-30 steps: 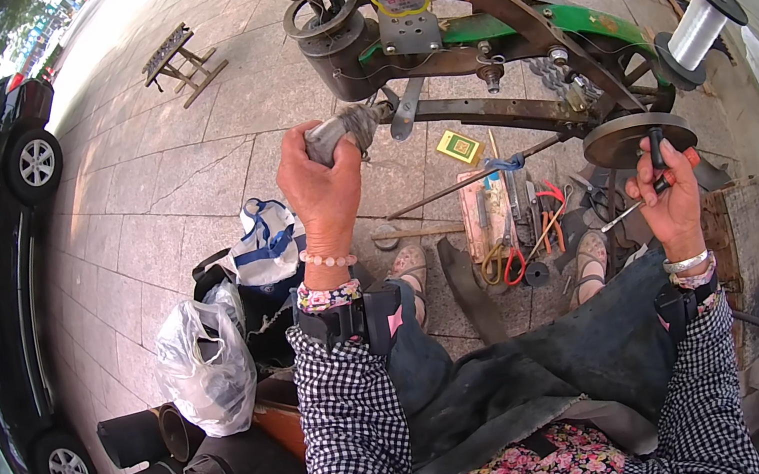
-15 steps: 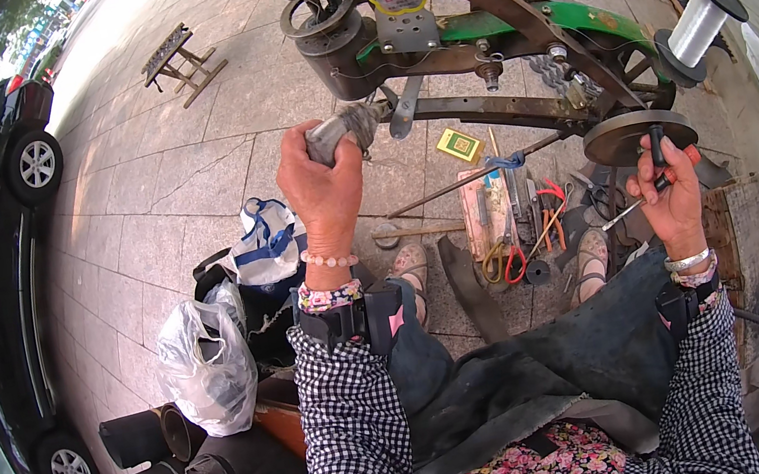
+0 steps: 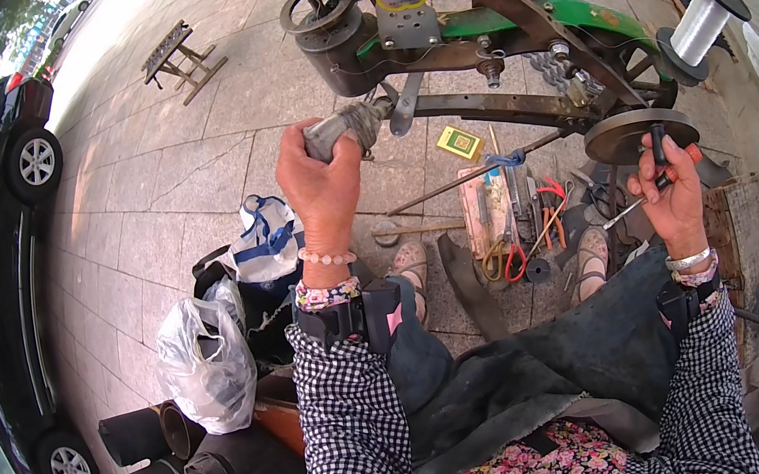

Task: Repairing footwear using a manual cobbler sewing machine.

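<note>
My left hand [image 3: 322, 178] is closed around a grey, fuzzy cloth-like bundle [image 3: 347, 131]. The bundle sits at the end of the lower arm of a hand-cranked sewing machine [image 3: 468, 49], which has a rusty frame and green parts. On the right, my right hand [image 3: 669, 198] is closed at the upright black crank handle [image 3: 659, 145] of the machine's round wheel [image 3: 621, 139]. A screwdriver [image 3: 627, 212] with a red and black handle is also held in these fingers, its shaft pointing left. What the left palm covers is hidden.
A spool of pale thread [image 3: 701, 26] stands at the right. Scissors [image 3: 512, 259], pliers and other tools lie on the paving between my feet. Plastic bags [image 3: 207, 364] and dark rolls lie at the left. A dark apron covers my lap. Farther away are a stool [image 3: 182, 61] and a parked car.
The grey bundle has tilted very slightly at the machine's arm. Both hands keep their grips in nearly the same places.
</note>
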A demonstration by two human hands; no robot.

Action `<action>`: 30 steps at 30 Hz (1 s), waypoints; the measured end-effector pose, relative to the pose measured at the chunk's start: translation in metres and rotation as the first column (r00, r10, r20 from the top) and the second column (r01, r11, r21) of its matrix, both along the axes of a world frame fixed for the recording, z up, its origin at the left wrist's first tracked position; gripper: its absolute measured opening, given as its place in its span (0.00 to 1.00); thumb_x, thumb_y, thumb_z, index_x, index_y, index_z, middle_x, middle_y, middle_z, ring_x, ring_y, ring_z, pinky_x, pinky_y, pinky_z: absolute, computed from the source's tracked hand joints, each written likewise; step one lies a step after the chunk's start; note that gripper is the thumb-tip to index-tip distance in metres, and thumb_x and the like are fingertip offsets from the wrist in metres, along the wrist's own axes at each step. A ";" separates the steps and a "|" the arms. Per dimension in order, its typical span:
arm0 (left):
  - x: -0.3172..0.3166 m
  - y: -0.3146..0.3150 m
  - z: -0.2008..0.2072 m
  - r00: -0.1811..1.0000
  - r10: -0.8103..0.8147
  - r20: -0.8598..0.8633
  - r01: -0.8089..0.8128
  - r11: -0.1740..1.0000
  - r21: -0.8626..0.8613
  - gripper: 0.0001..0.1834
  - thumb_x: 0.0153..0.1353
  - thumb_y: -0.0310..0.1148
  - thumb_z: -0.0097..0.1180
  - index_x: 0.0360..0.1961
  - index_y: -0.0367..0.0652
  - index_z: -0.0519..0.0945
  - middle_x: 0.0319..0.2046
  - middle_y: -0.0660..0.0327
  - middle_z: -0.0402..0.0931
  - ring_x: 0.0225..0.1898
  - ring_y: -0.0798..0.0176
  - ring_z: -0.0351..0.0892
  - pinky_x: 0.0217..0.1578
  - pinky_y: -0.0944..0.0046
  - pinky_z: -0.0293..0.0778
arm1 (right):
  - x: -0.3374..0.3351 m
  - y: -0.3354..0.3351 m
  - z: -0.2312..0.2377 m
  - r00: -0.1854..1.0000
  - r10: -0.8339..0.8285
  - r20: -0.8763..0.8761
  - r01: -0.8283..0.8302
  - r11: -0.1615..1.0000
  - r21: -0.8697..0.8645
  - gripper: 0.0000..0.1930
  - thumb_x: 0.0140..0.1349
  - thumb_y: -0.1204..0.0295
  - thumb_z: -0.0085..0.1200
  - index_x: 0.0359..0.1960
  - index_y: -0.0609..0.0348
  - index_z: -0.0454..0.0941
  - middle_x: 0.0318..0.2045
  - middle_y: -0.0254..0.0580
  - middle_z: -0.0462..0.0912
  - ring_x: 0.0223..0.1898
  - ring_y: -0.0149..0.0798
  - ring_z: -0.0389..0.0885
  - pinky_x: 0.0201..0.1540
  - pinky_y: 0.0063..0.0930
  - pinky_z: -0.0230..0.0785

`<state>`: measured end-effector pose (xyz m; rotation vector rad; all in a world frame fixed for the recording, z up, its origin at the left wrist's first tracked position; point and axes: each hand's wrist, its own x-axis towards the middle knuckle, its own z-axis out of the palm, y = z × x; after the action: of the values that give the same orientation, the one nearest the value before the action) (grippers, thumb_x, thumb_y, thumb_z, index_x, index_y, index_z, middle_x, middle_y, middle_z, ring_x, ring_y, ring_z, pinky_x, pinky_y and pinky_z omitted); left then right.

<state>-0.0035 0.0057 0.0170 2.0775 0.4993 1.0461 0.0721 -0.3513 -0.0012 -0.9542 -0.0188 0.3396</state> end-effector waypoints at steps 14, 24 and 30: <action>0.001 0.008 -0.004 0.995 -0.059 0.083 0.077 0.968 -0.237 0.13 0.40 0.26 0.54 0.29 0.31 0.73 0.20 0.62 0.73 0.21 0.74 0.69 0.23 0.73 0.68 | 0.000 0.000 -0.001 1.000 0.004 -0.003 -0.004 1.000 0.001 0.12 0.59 0.63 0.43 0.36 0.58 0.70 0.17 0.34 0.70 0.12 0.26 0.61 0.26 0.26 0.58; 0.001 0.015 -0.008 0.990 -0.074 0.119 0.117 0.907 -0.404 0.13 0.41 0.27 0.56 0.29 0.31 0.73 0.22 0.63 0.72 0.23 0.74 0.69 0.23 0.75 0.66 | -0.001 0.001 -0.001 1.000 -0.012 0.003 0.012 1.000 -0.004 0.12 0.60 0.63 0.42 0.36 0.58 0.70 0.16 0.34 0.69 0.12 0.26 0.59 0.26 0.25 0.57; 0.002 0.019 -0.013 0.989 -0.081 0.127 0.128 0.892 -0.433 0.13 0.40 0.27 0.56 0.29 0.31 0.73 0.22 0.64 0.72 0.24 0.74 0.68 0.24 0.75 0.66 | 0.000 0.001 -0.002 1.000 -0.007 0.002 0.007 1.000 0.001 0.11 0.60 0.63 0.42 0.36 0.58 0.70 0.16 0.34 0.69 0.12 0.26 0.59 0.26 0.25 0.57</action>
<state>-0.0019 0.0247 0.0040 1.6204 0.5107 0.8780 0.0720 -0.3507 -0.0035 -0.9539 -0.0173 0.3317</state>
